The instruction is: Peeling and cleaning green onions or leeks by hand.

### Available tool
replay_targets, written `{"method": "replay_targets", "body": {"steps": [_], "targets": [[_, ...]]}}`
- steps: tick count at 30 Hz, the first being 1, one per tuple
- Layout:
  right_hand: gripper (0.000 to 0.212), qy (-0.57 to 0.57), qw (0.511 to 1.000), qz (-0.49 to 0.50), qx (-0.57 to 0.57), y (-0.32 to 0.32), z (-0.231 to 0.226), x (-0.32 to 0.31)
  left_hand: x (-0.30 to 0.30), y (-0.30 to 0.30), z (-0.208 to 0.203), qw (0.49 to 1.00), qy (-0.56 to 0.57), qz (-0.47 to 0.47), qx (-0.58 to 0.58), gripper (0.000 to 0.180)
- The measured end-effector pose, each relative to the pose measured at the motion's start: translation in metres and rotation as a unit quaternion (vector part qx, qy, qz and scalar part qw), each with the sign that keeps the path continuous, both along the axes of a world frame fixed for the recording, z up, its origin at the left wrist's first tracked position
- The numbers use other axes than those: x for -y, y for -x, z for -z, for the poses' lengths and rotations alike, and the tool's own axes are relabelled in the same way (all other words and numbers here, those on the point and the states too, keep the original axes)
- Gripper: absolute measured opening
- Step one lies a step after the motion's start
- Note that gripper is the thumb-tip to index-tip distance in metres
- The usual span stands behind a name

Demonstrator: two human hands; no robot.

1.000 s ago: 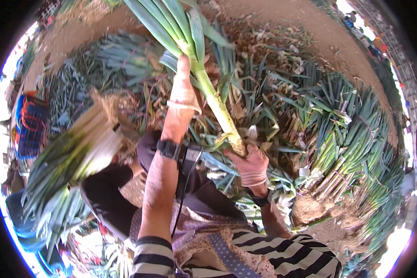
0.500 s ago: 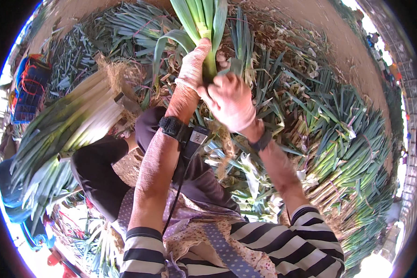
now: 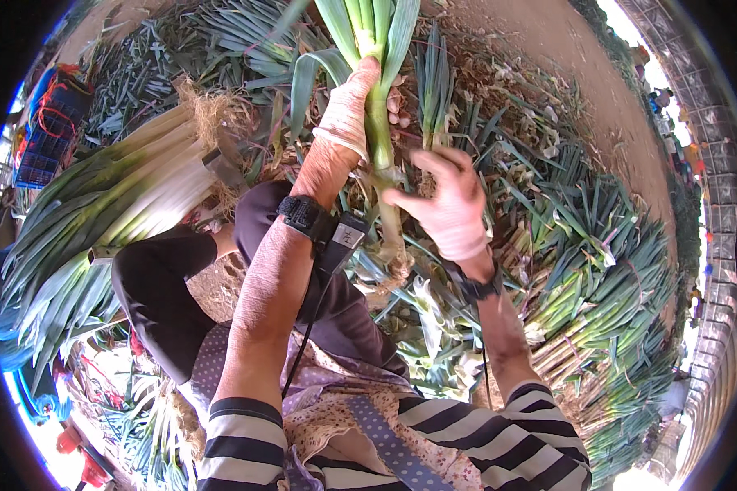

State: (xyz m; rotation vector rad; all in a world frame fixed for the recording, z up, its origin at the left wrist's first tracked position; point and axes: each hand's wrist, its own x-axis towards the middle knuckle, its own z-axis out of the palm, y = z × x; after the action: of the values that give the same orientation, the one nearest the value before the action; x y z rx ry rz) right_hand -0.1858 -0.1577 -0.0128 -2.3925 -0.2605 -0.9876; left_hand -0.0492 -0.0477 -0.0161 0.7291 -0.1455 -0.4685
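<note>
My left hand [image 3: 350, 106], in a pale glove, is closed around the upper stalk of a leek [image 3: 379, 123]. The leek's green leaves fan out past the top edge, and its pale lower end with roots hangs toward my lap. Just right of the stalk is my right hand [image 3: 450, 204], also pale-gloved. Its thumb and fingers are spread, the thumb pointing at the stalk; slight blur leaves it unclear whether the thumb touches. A small ragged strip of leaf sticks out at the stalk beside it.
On the left, a thick bundle of cleaned leeks [image 3: 151, 192] lies in a metal holder [image 3: 223, 169], beyond my bent knee [image 3: 172, 278]. Heaped leeks [image 3: 598, 286] fill the right side. Loose peeled leaves [image 3: 434, 319] lie near my lap. A blue crate [image 3: 53, 123] stands far left.
My right hand has come off the stalk, moved right and down, and spread its fingers. The leek has shifted slightly right, still in my left hand, and more of its lower stalk shows.
</note>
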Motion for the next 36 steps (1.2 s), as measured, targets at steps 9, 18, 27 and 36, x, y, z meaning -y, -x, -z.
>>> {"method": "replay_targets", "body": {"steps": [9,18,27,36], "targets": [[0.016,0.136,0.941,-0.129,-0.281,0.051,0.044,0.001,-0.001,0.003,-0.010,0.996,-0.062,-0.057,-0.023,0.036],[0.019,0.192,0.696,-0.065,-0.689,0.250,0.164,0.036,-0.010,-0.009,-0.006,0.996,0.012,-0.077,-0.038,0.041],[0.025,-0.071,0.940,0.120,-0.310,0.138,0.059,0.051,-0.017,-0.015,0.002,0.988,0.156,-0.001,-0.001,0.067],[0.046,-0.506,0.796,0.047,-0.329,0.072,0.080,-0.003,0.003,0.000,-0.021,0.994,0.012,-0.090,-0.061,0.076]]}}
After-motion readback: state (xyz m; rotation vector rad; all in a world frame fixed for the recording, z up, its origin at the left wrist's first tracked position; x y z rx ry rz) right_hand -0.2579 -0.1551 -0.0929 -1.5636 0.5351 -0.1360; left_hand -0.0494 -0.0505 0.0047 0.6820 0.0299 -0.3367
